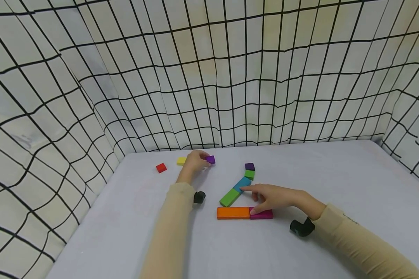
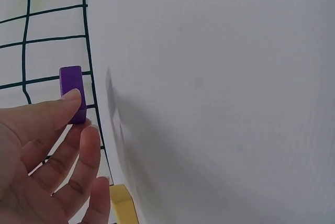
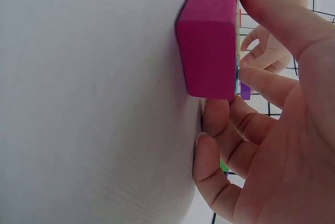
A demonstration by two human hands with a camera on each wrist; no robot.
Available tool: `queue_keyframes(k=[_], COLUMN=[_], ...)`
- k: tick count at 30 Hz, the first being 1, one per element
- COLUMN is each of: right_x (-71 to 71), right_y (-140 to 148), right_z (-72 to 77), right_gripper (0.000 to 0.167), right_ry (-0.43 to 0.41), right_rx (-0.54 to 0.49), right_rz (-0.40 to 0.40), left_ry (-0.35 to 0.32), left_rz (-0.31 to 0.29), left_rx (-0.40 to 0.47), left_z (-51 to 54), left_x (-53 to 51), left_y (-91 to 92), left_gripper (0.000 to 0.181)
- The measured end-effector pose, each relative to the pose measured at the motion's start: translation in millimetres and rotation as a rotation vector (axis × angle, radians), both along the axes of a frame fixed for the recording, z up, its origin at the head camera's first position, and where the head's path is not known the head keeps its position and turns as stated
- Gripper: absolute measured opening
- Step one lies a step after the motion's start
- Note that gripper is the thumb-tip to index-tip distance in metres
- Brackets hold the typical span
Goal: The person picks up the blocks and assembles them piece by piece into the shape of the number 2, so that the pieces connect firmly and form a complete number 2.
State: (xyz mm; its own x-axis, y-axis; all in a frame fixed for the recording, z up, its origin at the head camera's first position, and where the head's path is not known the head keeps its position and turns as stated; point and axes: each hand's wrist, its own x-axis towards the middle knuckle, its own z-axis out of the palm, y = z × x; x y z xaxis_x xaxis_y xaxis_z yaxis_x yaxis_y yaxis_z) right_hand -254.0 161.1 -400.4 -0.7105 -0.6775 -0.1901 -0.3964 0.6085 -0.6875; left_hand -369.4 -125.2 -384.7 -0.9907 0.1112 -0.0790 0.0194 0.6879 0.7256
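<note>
My left hand (image 1: 193, 163) pinches a small purple block (image 2: 72, 85) between thumb and fingers, near the table's far edge. Just left of that hand lies a yellow block (image 1: 180, 161), partly covered by it. My right hand (image 1: 274, 195) spans the row of blocks: its thumb rests on the magenta block (image 1: 262, 214), and its index fingertip touches the blue block (image 1: 242, 183). An orange block (image 1: 233, 213) meets the magenta one end to end. A long green block (image 1: 229, 197) continues the slanted line below the blue one. Above it sit a small green block (image 1: 249, 174) and a dark purple block (image 1: 249, 166).
A red block (image 1: 161, 167) lies apart at the far left of the white table (image 1: 335, 186). Black netting (image 1: 216, 93) over white cloth surrounds the back and sides. A dark wrist camera (image 1: 303, 227) sits by the right cuff, another (image 1: 199, 197) by the left.
</note>
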Motion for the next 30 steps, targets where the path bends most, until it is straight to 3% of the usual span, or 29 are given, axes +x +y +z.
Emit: queue_keyframes(k=[30], right_x=[1.6], right_y=[-2], right_z=[2.3], right_gripper=[0.076], right_ry=[-0.003], right_rx=[0.018], right_rz=[-0.014], left_ry=[0.057], left_rz=[-0.036], left_rx=[0.015], left_z=[9.1], left_x=[2.5], left_y=[50.1], left_gripper=[0.036])
